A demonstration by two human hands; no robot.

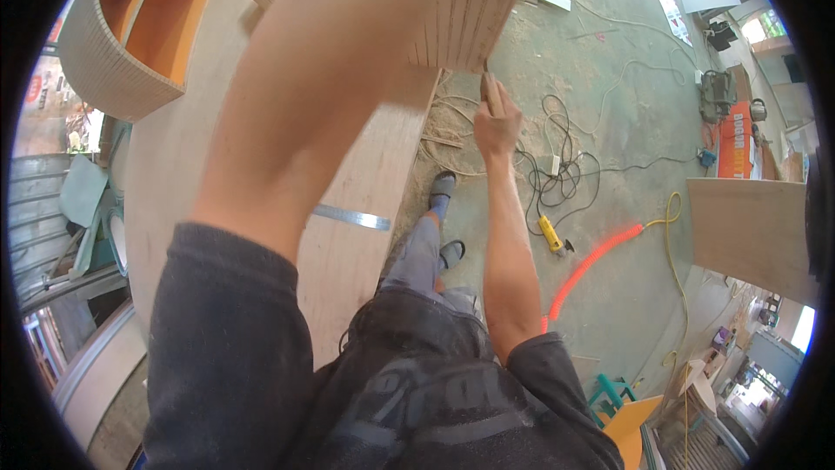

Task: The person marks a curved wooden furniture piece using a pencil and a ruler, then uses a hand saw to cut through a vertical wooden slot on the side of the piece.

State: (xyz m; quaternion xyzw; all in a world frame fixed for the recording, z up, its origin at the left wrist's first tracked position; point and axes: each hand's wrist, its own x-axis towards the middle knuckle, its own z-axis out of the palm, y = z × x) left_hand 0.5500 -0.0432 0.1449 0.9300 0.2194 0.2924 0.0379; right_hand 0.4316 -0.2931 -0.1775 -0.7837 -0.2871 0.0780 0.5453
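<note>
My left arm stretches up across the picture over a pale wooden panel [470,13] cut with parallel grooves. The left hand itself lies beyond the top edge, out of sight. My right hand [497,126] is closed at the panel's near right corner. A slim, dark-tipped tool [485,68] sticks up from its fingers and meets the panel's edge; its exact kind I cannot make out. Below the panel is a broad wooden worktop [365,174], with a shiny flat metal strip [352,218] lying across it.
A curved grooved cabinet [117,61] with orange insides stands at the far left. On the dusty floor lie a yellow power tool [551,233], tangled black cable [565,148] and a coiled orange air hose [591,266]. A wooden box [739,226] stands at the right.
</note>
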